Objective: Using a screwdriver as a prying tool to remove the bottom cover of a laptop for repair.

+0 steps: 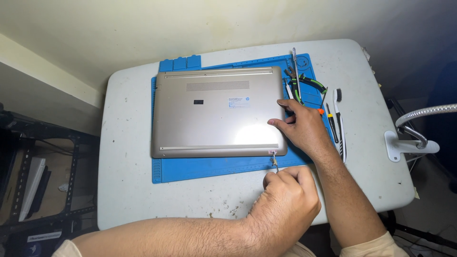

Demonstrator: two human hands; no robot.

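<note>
Metal tool point(274, 162) — tip hidden at laptop point(216, 112)

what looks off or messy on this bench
Little stands out. The gold laptop lies bottom up, square on the blue mat. Dark crumbs and specks litter the white table near its front edge. Tools lie in a loose pile at the mat's right end.

My left hand point(285, 195) is curled into a loose fist, knuckles up, forearm running in bare from the lower left. Right hand point(302, 126) sits further out, palm down, fingers point(281, 119) bent and pointing left (thumb tucked under, can't really see it). Right forearm angles in from the bottom right.
</note>
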